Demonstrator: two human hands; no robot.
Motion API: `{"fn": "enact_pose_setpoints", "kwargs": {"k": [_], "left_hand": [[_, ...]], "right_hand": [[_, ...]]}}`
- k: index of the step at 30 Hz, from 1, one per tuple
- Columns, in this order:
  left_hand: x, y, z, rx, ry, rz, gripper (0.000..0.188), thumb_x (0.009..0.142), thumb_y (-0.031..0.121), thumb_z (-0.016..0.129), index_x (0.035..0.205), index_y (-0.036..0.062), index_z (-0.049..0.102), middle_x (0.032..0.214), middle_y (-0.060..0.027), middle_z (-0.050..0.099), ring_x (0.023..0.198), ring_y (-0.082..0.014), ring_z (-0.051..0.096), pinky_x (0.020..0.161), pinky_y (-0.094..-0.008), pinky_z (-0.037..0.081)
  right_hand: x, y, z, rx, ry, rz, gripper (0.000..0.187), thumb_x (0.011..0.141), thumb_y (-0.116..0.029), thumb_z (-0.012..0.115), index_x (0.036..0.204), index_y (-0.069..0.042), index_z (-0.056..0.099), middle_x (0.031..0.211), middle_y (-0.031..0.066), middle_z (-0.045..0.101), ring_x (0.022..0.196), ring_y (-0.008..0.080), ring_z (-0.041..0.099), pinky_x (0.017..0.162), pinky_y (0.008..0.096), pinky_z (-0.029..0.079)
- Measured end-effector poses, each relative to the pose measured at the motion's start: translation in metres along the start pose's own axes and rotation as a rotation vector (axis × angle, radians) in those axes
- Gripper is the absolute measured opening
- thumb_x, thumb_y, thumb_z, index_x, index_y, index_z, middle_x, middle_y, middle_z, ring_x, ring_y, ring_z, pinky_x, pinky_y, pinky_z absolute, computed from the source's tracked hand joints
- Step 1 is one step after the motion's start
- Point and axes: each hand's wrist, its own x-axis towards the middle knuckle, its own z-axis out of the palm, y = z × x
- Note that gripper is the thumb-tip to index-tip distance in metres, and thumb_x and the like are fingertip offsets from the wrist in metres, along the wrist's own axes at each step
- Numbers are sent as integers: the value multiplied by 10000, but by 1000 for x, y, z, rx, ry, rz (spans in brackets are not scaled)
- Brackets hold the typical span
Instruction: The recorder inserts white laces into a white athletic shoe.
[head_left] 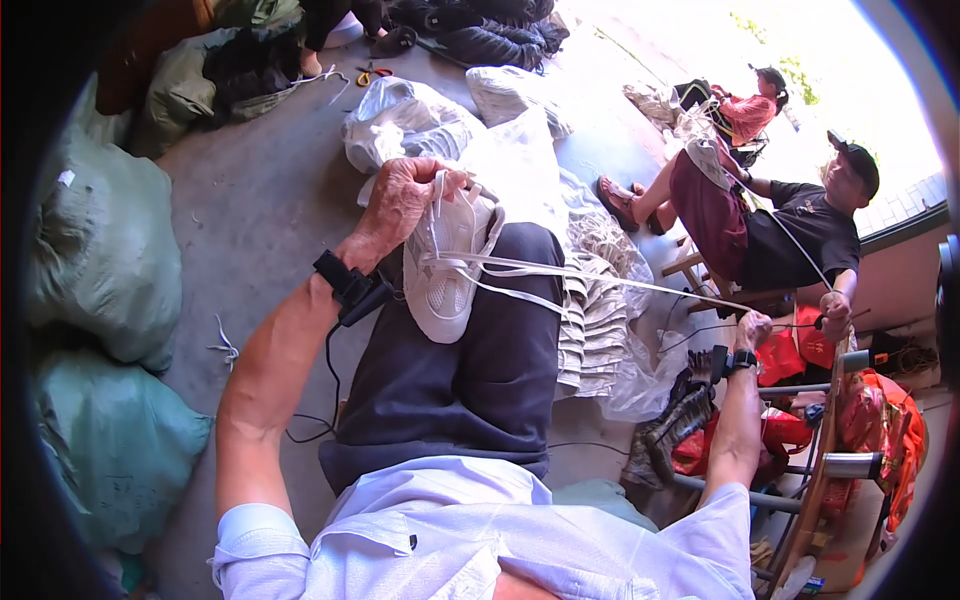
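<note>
A white sneaker (450, 265) rests on my thighs, its toe toward me. My left hand (405, 205) is closed on the shoe's upper end, near the ankle opening; the fingertips are partly hidden. White shoelace (620, 279) strands run from the shoe's front to the right. My right hand (752, 330), well out to the right, is closed on the far end of a lace, which is stretched almost straight. Another lace loop hangs slack over my dark trousers (500, 370).
Beside my right leg lie stacked pale shoe parts (595, 340) and clear plastic bags (410, 120). Full green sacks (105, 250) line the left. A co-worker (800, 225) sits at the right, pulling another lace. A wooden-edged rack (815, 480) with red bags stands near my right arm.
</note>
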Motion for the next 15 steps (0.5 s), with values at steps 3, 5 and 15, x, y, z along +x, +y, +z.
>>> {"fn": "enact_pose_setpoints", "kwargs": {"k": [3,5,15], "left_hand": [[-2,1,-2,-105,41,33,289,896,332,745,875,44,754,716,39,628,694,-36,515,641,-213,401],[0,-15,-2,-18,29,-16,215,930,202,687,990,7,756,795,-8,703,717,-55,580,671,-220,467],[-9,0,4,-39,90,9,281,902,284,741,971,12,737,802,8,671,750,-62,569,708,-228,452]], "right_hand": [[70,67,1,-22,-15,-152,235,865,-157,548,741,-23,695,731,86,702,598,201,650,523,352,473],[70,106,14,-328,-71,-158,222,869,-151,548,739,-47,695,707,48,684,571,168,623,504,334,458],[45,119,7,381,-329,-129,106,836,-106,589,731,-107,602,652,-5,590,524,126,553,487,290,448]]}}
